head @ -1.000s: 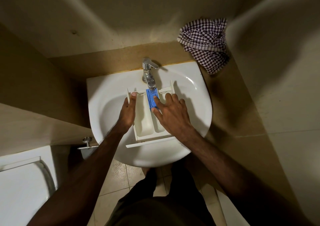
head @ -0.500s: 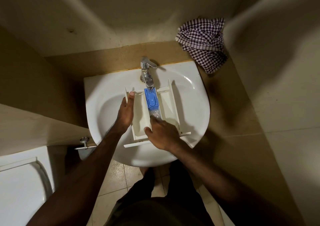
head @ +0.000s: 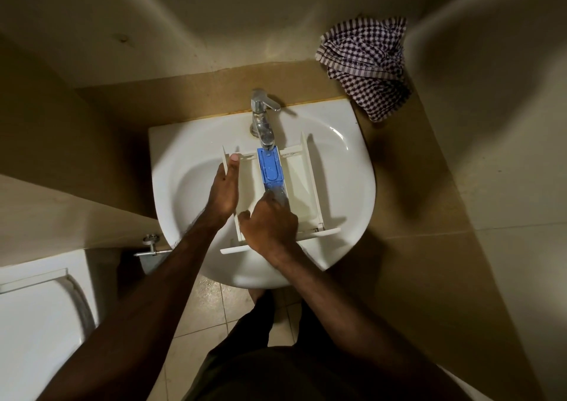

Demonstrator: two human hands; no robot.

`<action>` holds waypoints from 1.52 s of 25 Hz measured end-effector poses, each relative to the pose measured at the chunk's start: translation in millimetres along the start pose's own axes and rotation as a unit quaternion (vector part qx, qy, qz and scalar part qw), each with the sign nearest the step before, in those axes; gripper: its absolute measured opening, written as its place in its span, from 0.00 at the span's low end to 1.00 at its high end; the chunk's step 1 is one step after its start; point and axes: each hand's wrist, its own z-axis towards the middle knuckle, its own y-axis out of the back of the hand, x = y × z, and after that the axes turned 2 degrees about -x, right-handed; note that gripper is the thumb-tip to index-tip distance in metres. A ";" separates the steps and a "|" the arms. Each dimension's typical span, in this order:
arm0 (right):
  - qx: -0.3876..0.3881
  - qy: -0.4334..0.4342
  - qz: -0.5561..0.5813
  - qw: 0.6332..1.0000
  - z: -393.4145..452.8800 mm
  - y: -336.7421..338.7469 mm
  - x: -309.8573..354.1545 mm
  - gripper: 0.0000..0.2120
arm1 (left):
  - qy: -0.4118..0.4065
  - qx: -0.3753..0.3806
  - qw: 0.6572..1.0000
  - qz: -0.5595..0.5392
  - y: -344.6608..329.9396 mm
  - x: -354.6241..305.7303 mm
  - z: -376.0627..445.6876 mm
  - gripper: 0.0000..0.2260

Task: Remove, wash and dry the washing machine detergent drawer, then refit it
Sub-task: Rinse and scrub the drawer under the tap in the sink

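White sink [head: 346, 192] under chrome tap [head: 263, 121], checked cloth [head: 366, 63] beyond right rim | detergent drawer [head: 306, 185] across basin, bare basin either side | left hand [head: 224, 192] grasping left wall, thumb atop | right hand [head: 270, 225] curled inside middle compartment below blue insert [head: 270, 167], grip unclear | barely changed from half a second ago.

Bare forearms, no sleeves; dark shorts [head: 276, 367]; bare foot [head: 257, 294] on tile.

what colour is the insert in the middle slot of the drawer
Blue insert, set in the white detergent drawer; the head view shows it clearly.
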 end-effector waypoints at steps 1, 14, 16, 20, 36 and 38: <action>0.015 0.016 -0.020 1.000 0.4 3.0 -4.7 0.25 | 0.003 -0.008 1.000 -0.001 -0.6 -0.8 0.0 0.28; 0.071 0.418 -0.423 0.801 17.5 43.0 -71.5 0.15 | -0.015 0.002 1.000 -0.008 3.4 1.4 0.3 0.26; 0.032 0.463 -0.457 0.758 28.7 51.3 -78.2 0.18 | -0.019 -0.001 1.000 -0.011 2.4 -0.3 -0.7 0.24; 0.092 0.464 -0.557 0.683 55.7 65.1 -83.2 0.21 | -0.018 0.015 1.000 -0.012 4.5 2.1 2.0 0.25; 0.184 0.433 -0.367 0.802 62.1 53.3 -83.6 0.30 | -0.009 -0.033 0.999 -0.007 -1.5 5.8 3.9 0.30; 0.174 0.430 -0.368 0.805 57.7 52.2 -84.5 0.26 | -0.004 -0.030 1.000 -0.002 -0.5 8.1 5.6 0.32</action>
